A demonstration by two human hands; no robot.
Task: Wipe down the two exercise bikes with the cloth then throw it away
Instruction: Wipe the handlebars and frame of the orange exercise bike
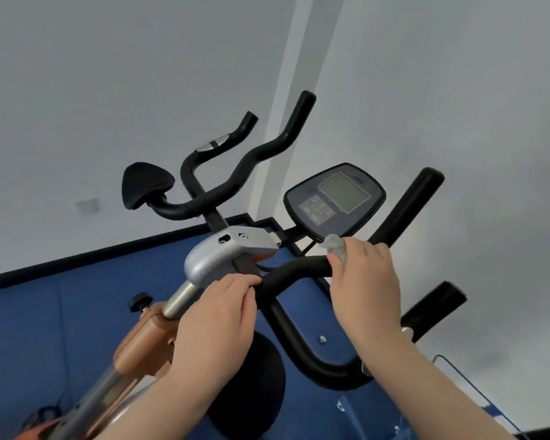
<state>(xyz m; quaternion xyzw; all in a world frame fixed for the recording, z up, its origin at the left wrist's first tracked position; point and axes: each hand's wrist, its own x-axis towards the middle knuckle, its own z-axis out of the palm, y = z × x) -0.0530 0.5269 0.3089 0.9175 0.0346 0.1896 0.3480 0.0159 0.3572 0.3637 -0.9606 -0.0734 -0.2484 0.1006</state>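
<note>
At centre frame, my right hand [364, 281] pinches the grey cloth [334, 246] against the black handlebar [299, 271]; my left hand [223, 315] grips it lower left.

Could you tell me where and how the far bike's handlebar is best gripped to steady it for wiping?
I'd grip the far handlebar on its low crossbar just beside the stem, coming from above on the near side. That stretch runs nearly level, is bare and sits closest to the support; the upswept ends slope steeply, and one carries a silver pad.

Right hand [365, 281] presses a cloth [334, 245] on the handlebar [299, 271] at frame centre; left hand [218, 315] grips it beside.
</note>
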